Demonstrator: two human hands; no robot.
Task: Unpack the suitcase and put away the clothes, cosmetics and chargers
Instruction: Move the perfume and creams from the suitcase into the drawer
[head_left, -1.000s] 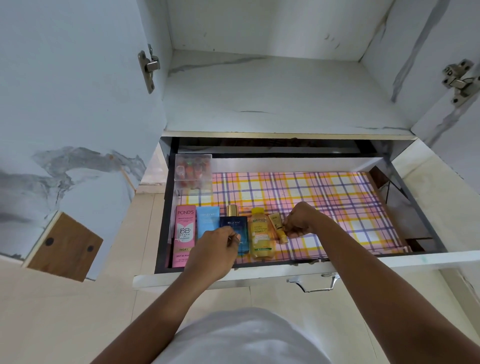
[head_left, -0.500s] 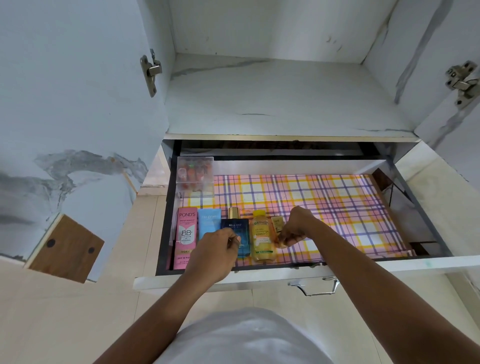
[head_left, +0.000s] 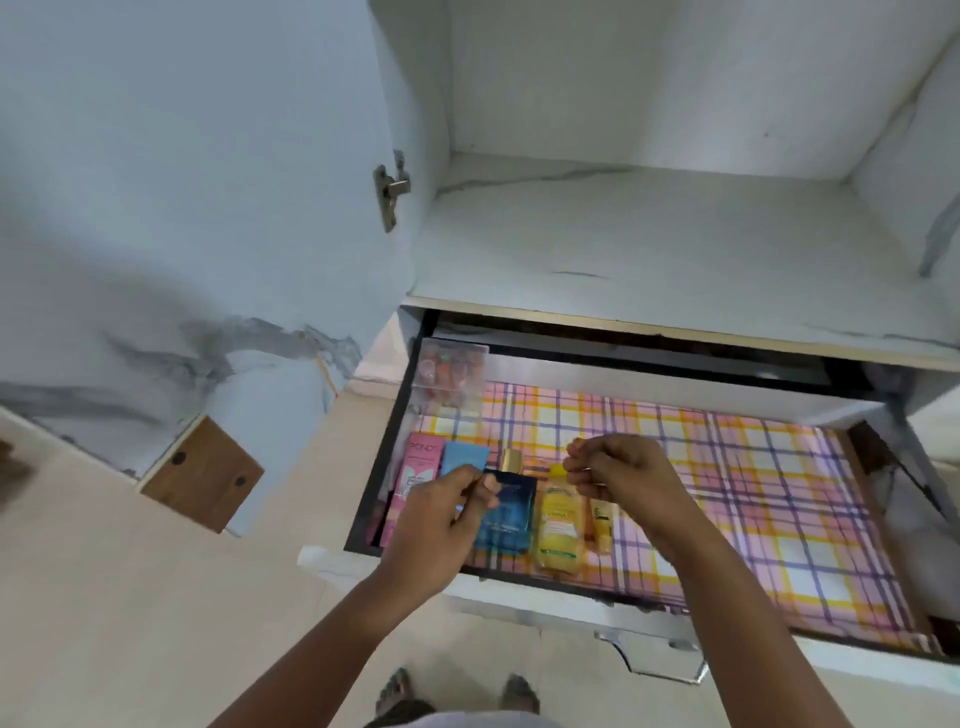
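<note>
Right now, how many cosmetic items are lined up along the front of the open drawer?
5, left to right: pink Pond's box, light blue tube, dark blue perfume bottle, yellow bottle, small yellow tube. The hands overlap some, so a small one may be hidden.

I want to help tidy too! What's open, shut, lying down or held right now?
Drawer: pulled open.
Cupboard door: open.
Blue perfume box: lying flat.
Yellow bottle: lying flat.
Pink box: lying flat.
Left hand: fingers curled, contents unclear.
Right hand: curled, contents unclear.
</note>
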